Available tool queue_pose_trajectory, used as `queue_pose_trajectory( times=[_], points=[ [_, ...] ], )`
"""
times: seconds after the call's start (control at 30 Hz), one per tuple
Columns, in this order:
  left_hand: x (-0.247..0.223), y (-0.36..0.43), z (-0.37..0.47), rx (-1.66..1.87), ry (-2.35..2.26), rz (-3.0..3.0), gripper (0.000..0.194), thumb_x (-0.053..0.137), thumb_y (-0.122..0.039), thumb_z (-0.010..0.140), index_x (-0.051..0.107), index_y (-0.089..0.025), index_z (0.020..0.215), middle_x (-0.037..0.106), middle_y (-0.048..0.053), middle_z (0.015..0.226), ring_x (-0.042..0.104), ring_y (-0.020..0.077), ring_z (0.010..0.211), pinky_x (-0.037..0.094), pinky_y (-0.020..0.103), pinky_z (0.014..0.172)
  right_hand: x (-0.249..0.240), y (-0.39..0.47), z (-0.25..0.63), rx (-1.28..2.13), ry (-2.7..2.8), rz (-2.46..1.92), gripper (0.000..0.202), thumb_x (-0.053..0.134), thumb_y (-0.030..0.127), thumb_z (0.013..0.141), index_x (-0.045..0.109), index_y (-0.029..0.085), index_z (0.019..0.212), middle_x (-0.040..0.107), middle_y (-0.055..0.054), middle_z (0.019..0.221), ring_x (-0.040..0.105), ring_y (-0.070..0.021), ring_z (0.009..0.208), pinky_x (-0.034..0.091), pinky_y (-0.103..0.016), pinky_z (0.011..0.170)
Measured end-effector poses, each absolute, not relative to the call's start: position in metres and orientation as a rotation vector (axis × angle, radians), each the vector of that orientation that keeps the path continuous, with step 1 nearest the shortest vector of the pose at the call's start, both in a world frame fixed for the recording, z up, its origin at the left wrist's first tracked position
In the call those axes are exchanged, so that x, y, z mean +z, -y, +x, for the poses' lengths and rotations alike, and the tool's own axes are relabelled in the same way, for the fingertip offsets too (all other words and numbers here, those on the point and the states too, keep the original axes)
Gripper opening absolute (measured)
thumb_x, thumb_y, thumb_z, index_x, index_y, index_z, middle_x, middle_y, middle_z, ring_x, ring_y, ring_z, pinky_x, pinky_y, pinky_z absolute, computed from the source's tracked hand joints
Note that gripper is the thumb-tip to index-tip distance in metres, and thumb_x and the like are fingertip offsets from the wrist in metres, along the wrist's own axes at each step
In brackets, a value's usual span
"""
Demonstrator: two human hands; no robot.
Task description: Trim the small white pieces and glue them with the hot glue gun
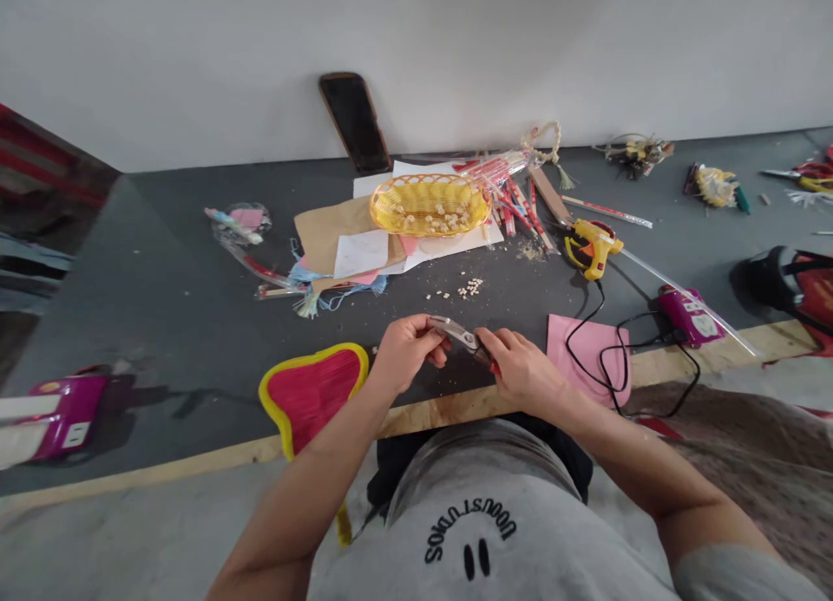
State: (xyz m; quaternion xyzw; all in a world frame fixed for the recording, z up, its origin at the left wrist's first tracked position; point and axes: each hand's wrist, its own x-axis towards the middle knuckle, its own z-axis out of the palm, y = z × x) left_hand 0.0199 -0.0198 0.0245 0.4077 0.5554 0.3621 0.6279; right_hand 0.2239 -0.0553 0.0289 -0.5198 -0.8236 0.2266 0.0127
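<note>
The pivoted metal hand tool (455, 330) is over the near edge of the tabletop (214, 341), its pale end pinched in the closed grip of the left hand (409, 351), its dark end held in the closed grip of the right hand (521, 365). If one grip slips, it could nip a finger or scatter the small pale pieces (469, 287) beyond, before the yellow basket (385, 212); rightward, the glue gun's (591, 247) looped cord could catch the forearm.
</note>
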Motion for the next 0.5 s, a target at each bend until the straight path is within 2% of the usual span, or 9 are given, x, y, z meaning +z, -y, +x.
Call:
queue_pose_trajectory(
  times=[0.23,0.5],
  points=[
    [0.026,0.015,0.016,0.763,-1.173,0.876,0.018,0.074,-0.028,0.066,0.065,-0.013,0.071,0.065,0.0,0.055,0.051,0.0076,0.036,0.038,0.019,0.038,0.037,0.053,0.227,0.722,2.611,-1.619,0.062,0.042,0.012,0.09,0.034,0.015,0.152,0.058,-0.015,0.135,0.057,-0.0305,0.117,0.05,-0.046,0.096],
    [0.03,0.008,0.005,0.584,-1.0,0.751,0.021,0.079,-0.027,0.064,0.065,-0.013,0.07,0.061,-0.001,0.051,0.044,0.0052,0.03,0.032,0.017,0.034,0.036,0.051,0.231,0.786,2.597,-1.493,0.062,0.046,0.01,0.088,0.037,0.016,0.149,0.059,-0.015,0.133,0.056,-0.028,0.119,0.049,-0.044,0.099]
  ],
)
